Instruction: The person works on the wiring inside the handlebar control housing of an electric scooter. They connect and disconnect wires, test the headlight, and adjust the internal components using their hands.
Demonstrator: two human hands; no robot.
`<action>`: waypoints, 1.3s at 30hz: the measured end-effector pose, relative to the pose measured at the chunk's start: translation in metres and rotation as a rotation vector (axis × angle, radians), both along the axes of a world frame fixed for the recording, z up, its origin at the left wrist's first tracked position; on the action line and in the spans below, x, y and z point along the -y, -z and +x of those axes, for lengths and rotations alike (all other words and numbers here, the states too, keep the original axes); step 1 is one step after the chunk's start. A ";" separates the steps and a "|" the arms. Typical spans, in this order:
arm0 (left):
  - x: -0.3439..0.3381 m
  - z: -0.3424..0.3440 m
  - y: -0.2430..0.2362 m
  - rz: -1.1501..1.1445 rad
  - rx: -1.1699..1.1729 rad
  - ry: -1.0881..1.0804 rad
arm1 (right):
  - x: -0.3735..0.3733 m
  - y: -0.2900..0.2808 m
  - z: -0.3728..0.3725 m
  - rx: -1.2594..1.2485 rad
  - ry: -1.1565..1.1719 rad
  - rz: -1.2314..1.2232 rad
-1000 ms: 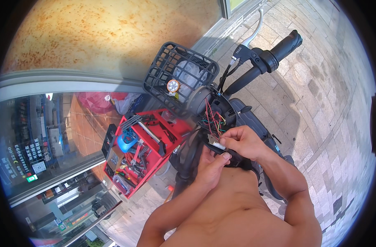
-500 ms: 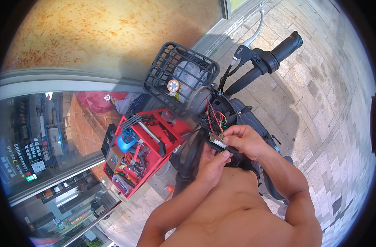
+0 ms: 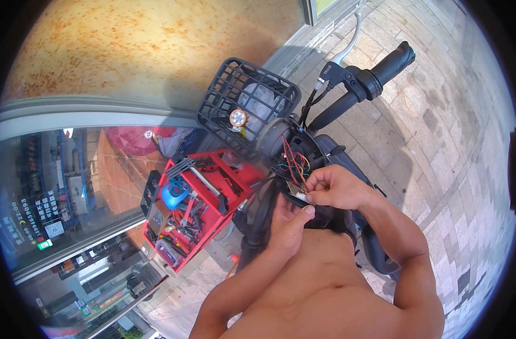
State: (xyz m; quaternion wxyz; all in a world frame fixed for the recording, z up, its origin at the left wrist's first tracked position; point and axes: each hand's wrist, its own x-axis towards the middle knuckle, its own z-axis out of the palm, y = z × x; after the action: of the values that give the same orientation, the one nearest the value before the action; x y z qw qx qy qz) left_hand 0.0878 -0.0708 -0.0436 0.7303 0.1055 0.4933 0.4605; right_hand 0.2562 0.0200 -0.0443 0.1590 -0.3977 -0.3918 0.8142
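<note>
My left hand (image 3: 287, 227) is closed on the lower edge of a small dark panel (image 3: 292, 188), its thumb on the near side. With fingertips pinched, my right hand (image 3: 337, 189) holds a white plug connector (image 3: 301, 196) against that panel. Thin red, yellow and green wires (image 3: 292, 158) run from the connector area up into the opened head of an electric bike, between the handlebar (image 3: 340, 110) and the front basket. My fingers partly hide the connector and the wire ends.
A black basket (image 3: 217, 95) holds a clear plastic bag and a round orange-rimmed lamp (image 3: 238, 117). Left of the bike stands an open red toolbox (image 3: 211, 223) full of hand tools. Glass shop windows line the left; stone paving (image 3: 439, 169) lies right.
My right hand has shifted slightly left and its fingers have curled closer over the white connector. My left hand stays nearly in place on the panel.
</note>
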 end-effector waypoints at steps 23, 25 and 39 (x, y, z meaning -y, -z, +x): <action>-0.001 0.001 0.005 0.019 0.070 -0.047 | 0.007 0.011 -0.001 -0.096 0.095 -0.019; -0.001 0.002 0.006 0.025 0.073 -0.047 | 0.007 0.010 -0.001 -0.094 0.103 -0.026; -0.004 0.002 0.006 0.041 0.047 -0.060 | 0.010 0.008 -0.004 -0.117 0.177 -0.049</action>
State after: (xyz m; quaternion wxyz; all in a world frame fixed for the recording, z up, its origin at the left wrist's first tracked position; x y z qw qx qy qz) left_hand 0.0897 -0.0669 -0.0499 0.7253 0.0949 0.4695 0.4945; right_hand 0.2525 0.0097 -0.0525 0.2430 -0.3865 -0.3252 0.8282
